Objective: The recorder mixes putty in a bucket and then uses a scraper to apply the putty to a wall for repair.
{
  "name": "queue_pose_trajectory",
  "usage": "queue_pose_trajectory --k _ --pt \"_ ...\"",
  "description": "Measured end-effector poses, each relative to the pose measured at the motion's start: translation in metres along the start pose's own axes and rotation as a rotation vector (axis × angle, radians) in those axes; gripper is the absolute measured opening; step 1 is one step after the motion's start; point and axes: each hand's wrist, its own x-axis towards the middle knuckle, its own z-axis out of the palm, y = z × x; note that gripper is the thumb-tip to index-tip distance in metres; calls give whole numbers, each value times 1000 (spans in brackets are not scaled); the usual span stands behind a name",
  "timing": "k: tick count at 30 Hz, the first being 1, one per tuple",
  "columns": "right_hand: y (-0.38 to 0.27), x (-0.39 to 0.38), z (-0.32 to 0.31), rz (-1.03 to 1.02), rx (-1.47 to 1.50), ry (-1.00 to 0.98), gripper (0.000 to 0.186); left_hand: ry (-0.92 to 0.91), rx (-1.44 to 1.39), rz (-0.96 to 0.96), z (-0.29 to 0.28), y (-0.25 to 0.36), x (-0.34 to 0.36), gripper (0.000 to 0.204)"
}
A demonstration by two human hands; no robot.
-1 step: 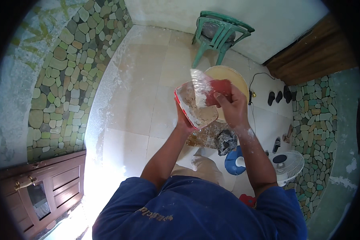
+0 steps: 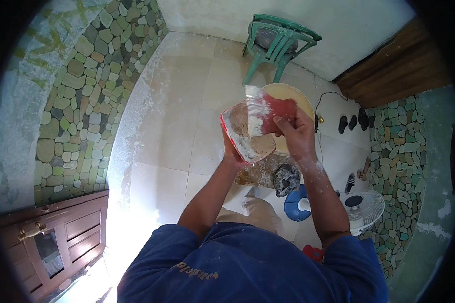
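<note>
My left hand (image 2: pixel 231 151) grips a red rectangular tub (image 2: pixel 256 147) holding beige paste, its rim coated white. Over the tub's right side, my right hand (image 2: pixel 297 135) pinches a red flat scraper (image 2: pixel 275 108) with a wide, white-crusted edge turned to the left. Whether that edge touches the paste is unclear. Behind both hands is a large round cream-yellow bucket (image 2: pixel 293 93). Below them lie a stained board (image 2: pixel 253 174) and a crumpled dark bag (image 2: pixel 286 179) on the floor.
Green stacked plastic chairs (image 2: pixel 273 45) stand against the back wall. At right are sandals (image 2: pixel 353 121), a cable, a white-and-blue fan (image 2: pixel 361 214) and a dark wooden door (image 2: pixel 389 60). Pebbled stone walls (image 2: pixel 73 111) flank the tiled floor, with a brown panelled door (image 2: pixel 60 242) at lower left.
The scraper in my right hand has shifted slightly right and stands a little straighter, showing more of its red face. The tub looks unmoved.
</note>
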Motion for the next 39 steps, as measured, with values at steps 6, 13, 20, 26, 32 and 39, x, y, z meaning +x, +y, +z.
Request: queue_pose_trajectory --k 6,13,20,26,32,39 --pt "41 22 -47 249 469 84 27 219 -64 17 -34 -2 7 74" --pt "186 97 -99 520 370 -37 33 303 12 98 -139 2 5 72" --pt "374 132 -86 846 -31 -186 33 91 66 225 -212 4 -15 83" --pt "455 134 -64 946 -119 -208 35 163 -9 86 -181 6 -34 73" --pt "484 128 -55 1001 1 -228 41 131 -83 56 -178 9 -27 58" --pt "494 128 -58 1004 145 -235 37 127 -86 54 -186 9 -26 59"
